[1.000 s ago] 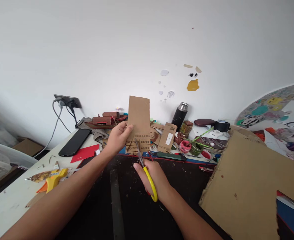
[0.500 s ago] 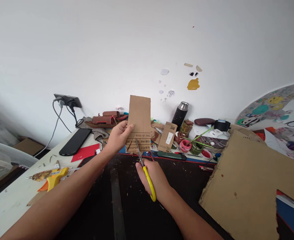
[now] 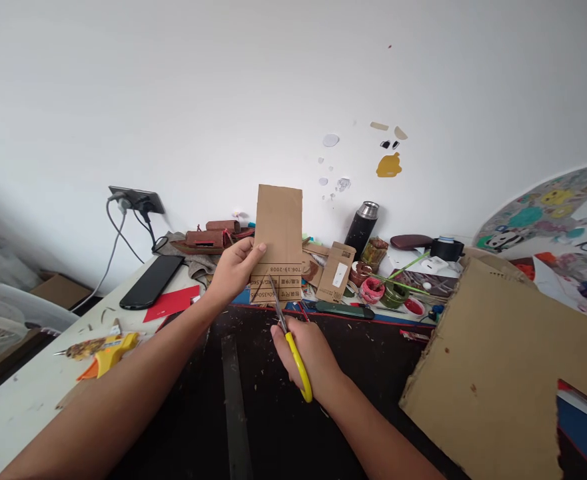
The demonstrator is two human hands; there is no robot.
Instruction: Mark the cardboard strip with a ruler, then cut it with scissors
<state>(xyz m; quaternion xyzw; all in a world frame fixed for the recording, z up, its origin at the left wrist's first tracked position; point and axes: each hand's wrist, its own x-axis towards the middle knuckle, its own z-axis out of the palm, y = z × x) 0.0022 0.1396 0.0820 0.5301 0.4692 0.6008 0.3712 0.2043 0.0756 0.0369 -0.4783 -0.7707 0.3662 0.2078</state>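
The person's left hand (image 3: pixel 236 270) pinched a piece of cardboard (image 3: pixel 280 227) between thumb and fingers, holding it up off the dark mat (image 3: pixel 288 440). The right hand (image 3: pixel 310 353) was wrapped around the scissors (image 3: pixel 298 366), their blades at the cardboard's printed lower end. A ruler (image 3: pixel 236 407) lay on the mat.

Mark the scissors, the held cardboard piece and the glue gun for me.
Scissors (image 3: pixel 294 349): head view, on the yellow handle.
Cardboard piece (image 3: pixel 280 233): head view, on its plain part above the printing.
Glue gun (image 3: pixel 112 353): head view, on its yellow body.
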